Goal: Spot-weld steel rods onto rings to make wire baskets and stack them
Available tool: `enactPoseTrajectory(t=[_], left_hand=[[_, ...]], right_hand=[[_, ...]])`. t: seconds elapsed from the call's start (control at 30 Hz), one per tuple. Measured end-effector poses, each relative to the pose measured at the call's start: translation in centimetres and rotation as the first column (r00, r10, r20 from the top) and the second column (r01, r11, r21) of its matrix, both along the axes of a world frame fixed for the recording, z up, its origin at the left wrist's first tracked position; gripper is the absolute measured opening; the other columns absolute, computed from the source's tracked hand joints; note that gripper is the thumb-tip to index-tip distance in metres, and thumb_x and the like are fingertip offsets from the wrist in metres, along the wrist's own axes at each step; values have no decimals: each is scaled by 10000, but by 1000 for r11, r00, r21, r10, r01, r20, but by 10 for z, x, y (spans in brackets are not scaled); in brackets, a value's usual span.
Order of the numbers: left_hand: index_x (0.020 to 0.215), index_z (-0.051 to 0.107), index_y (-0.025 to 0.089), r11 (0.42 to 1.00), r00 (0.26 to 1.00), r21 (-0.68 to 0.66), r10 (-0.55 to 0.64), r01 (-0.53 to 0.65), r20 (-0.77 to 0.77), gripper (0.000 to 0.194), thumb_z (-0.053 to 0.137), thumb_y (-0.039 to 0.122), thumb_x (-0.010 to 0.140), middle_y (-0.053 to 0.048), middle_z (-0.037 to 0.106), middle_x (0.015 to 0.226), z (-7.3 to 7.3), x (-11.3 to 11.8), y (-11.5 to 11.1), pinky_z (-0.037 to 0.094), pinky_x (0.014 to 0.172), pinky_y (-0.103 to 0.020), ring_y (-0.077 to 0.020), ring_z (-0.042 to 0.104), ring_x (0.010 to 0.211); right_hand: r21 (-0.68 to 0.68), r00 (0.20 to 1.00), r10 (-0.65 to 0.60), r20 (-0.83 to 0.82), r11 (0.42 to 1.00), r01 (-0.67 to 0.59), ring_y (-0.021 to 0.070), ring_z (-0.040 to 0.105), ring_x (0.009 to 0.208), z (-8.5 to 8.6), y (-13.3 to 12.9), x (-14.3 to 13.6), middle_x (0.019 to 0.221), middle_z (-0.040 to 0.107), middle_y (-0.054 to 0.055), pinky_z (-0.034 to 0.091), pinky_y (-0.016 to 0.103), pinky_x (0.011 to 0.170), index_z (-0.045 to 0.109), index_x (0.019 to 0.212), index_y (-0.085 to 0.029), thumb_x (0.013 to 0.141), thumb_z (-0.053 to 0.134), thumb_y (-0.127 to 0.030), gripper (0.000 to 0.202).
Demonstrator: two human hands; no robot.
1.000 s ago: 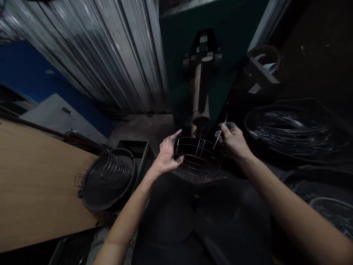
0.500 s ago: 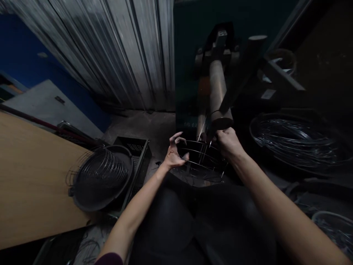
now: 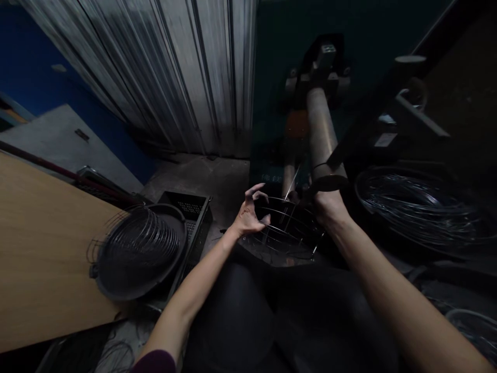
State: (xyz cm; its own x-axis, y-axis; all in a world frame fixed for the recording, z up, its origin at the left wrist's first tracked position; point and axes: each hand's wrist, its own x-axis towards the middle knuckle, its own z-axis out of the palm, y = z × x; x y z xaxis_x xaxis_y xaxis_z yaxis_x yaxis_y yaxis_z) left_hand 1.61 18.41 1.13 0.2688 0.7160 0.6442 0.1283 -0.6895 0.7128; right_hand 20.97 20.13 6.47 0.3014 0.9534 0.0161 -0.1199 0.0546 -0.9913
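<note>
A round frame of thin metal wire, with several curved hoops and straight struts, is low in front of me under the machine. My left hand curls round its left side, fingers bent and thumb apart from them, with the hoops running into its grasp. At the right of the frame, my right hand is closed under the end of the machine's thick metal cylinder. That cylinder end hides most of its fingers, and what they hold cannot be made out. A thinner lower rod reaches toward the frame.
A dark round tub with stacked wire rings stands at left beside a black crate and a wooden board. Bundled wires lie in a container at right. A corrugated metal wall rises behind.
My right hand has shifted further beneath the cylinder's end, so its fingers are more hidden. The wire frame has turned or tilted slightly. My view has swung a little left.
</note>
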Motion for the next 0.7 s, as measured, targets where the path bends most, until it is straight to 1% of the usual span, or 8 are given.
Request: enactPoseTrajectory(t=[0.1, 0.23, 0.37, 0.47, 0.5, 0.57, 0.63, 0.7], left_hand=[[1353, 186, 238, 999, 999, 21, -32, 32, -9, 830, 636, 210, 657, 5, 512, 911, 4, -2, 3, 457, 833, -372, -167, 563, 849], [1363, 178, 240, 998, 996, 22, -62, 64, -64, 842, 652, 217, 667, 2, 519, 912, 9, -6, 7, 454, 847, -383, -175, 571, 855], [1380, 147, 246, 993, 989, -15, -116, 115, -96, 857, 670, 295, 702, 3, 525, 901, 13, -10, 13, 463, 802, -367, -170, 568, 822], [1394, 137, 243, 989, 983, -25, -145, 144, -110, 877, 679, 333, 710, 1, 535, 893, 15, -12, 17, 464, 775, -350, -168, 564, 817], [1397, 137, 243, 989, 982, -21, -149, 147, -118, 881, 681, 333, 709, 1, 537, 893, 16, -12, 18, 463, 778, -351, -168, 565, 821], [1398, 139, 245, 990, 980, -10, -142, 142, -137, 880, 680, 320, 708, 2, 539, 898, 17, -13, 18, 457, 798, -359, -169, 568, 832], [1391, 142, 245, 992, 982, 13, -125, 128, -143, 872, 676, 303, 704, 1, 541, 910, 18, -12, 17, 451, 820, -369, -167, 570, 838], [1382, 151, 240, 991, 982, 36, -119, 126, -148, 865, 673, 278, 693, -3, 543, 925, 18, -11, 14, 444, 848, -382, -169, 571, 855]], right_hand=[[-30, 999, -16, -31, 999, 15, 126, 497, 462, 1, -1, -1, 594, 483, -43, 388, 228, 335, 420, 790, -245, 684, 706, -430, 357], [-39, 998, 13, -67, 999, -16, 117, 462, 445, 2, -4, -3, 580, 460, -48, 353, 224, 331, 430, 788, -250, 685, 718, -425, 353], [-23, 990, 29, -138, 999, -33, 94, 400, 411, 4, -7, -5, 556, 426, -63, 340, 220, 345, 424, 769, -252, 669, 734, -433, 372], [-56, 983, 44, -176, 997, -54, 71, 360, 396, 10, -4, -2, 508, 400, -70, 293, 189, 339, 403, 698, -232, 622, 767, -359, 393], [-79, 979, 58, -196, 994, -75, 62, 346, 393, 14, -2, 0, 492, 387, -72, 271, 175, 336, 391, 667, -224, 608, 770, -320, 395], [-144, 962, 119, -247, 977, -158, 44, 312, 388, 22, 4, 5, 465, 349, -76, 234, 149, 335, 373, 611, -206, 607, 748, -243, 377], [-229, 939, 184, -290, 940, -255, 30, 268, 377, 30, 9, 11, 441, 305, -77, 200, 133, 334, 353, 562, -193, 626, 703, -183, 356], [-287, 919, 238, -316, 899, -331, 23, 224, 368, 36, 12, 16, 422, 275, -74, 185, 128, 330, 316, 523, -188, 652, 672, -161, 379]])
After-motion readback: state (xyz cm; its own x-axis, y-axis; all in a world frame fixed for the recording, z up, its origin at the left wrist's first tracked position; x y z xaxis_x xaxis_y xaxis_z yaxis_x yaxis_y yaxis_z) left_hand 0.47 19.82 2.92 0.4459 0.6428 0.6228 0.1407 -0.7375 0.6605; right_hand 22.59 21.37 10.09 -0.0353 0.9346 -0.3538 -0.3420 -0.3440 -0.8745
